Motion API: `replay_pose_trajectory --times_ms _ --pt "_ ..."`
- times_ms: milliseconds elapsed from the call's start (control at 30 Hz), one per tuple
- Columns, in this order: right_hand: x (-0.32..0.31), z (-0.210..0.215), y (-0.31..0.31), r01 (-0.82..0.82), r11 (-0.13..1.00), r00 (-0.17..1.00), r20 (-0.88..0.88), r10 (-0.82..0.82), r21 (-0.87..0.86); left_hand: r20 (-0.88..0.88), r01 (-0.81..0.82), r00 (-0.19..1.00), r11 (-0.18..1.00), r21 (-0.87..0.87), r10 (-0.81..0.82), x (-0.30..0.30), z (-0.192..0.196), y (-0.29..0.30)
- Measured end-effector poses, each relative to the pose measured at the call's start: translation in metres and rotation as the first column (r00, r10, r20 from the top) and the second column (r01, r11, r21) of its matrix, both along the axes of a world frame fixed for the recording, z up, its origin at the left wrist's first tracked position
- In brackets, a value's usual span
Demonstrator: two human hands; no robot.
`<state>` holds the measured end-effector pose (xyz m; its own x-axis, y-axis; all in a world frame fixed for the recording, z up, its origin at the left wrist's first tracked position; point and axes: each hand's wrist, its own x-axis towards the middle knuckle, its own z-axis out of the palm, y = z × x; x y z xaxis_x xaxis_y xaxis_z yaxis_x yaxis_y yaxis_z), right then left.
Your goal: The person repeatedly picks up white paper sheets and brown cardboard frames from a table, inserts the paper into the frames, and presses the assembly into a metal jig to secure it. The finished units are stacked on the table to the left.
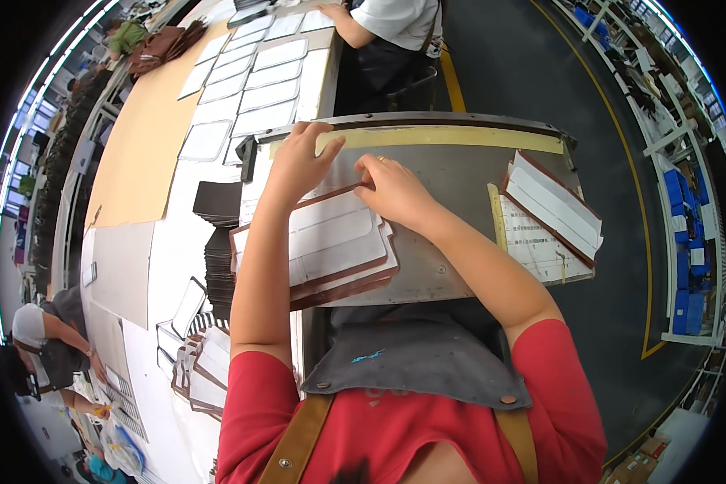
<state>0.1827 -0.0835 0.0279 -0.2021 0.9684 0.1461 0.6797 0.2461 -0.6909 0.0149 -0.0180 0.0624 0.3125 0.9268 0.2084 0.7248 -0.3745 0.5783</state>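
A stack of flat brown-edged panels faced with white sheets (pixel 335 234) lies slightly fanned on the grey metal work board in front of me. Over its far side is my left hand (pixel 298 161), thumb and forefinger spread with nothing visible between them. My right hand (pixel 395 194) reaches the far right corner of the stack. Its fingers are bent, with a gap between thumb and forefinger, and the thumb touches the top panel's edge. A second, smaller pile of similar panels (pixel 552 206) lies aslant at the board's right end, over a printed sheet (pixel 532 242).
The grey board (pixel 436 266) has a raised metal bar (pixel 411 121) along its far edge. Dark stacked pieces (pixel 218 202) stand left of it, with more brown-edged panels (pixel 206 367) nearer me. White panels (pixel 270 77) cover the long table; a co-worker (pixel 387 40) sits beyond.
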Motion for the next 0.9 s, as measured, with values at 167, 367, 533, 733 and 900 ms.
replay_pose_trajectory --times_ms 167,367,533,733,900 --pt "0.001 0.006 0.010 -0.069 0.934 0.925 -0.373 -0.071 -0.350 0.115 -0.004 0.993 0.997 0.071 -0.004 -0.004 0.001 -0.001" --pt "0.075 0.026 0.027 0.186 0.949 0.769 -0.563 -0.302 -0.254 0.182 -0.031 0.983 0.976 0.218 -0.010 -0.010 -0.003 0.004" --pt "0.115 0.002 0.061 0.356 0.914 0.792 -0.456 -0.406 -0.196 -0.191 0.050 0.981 0.990 0.133 -0.024 -0.002 -0.024 0.001" --pt "0.121 -0.006 0.045 0.318 0.907 0.939 0.042 -0.341 0.276 -0.395 0.117 0.917 0.982 0.148 -0.050 0.000 -0.045 -0.008" --pt "0.113 -0.007 0.001 -0.001 0.894 0.801 0.536 -0.267 0.449 -0.406 0.108 0.913 0.985 0.135 -0.044 0.005 -0.048 -0.008"
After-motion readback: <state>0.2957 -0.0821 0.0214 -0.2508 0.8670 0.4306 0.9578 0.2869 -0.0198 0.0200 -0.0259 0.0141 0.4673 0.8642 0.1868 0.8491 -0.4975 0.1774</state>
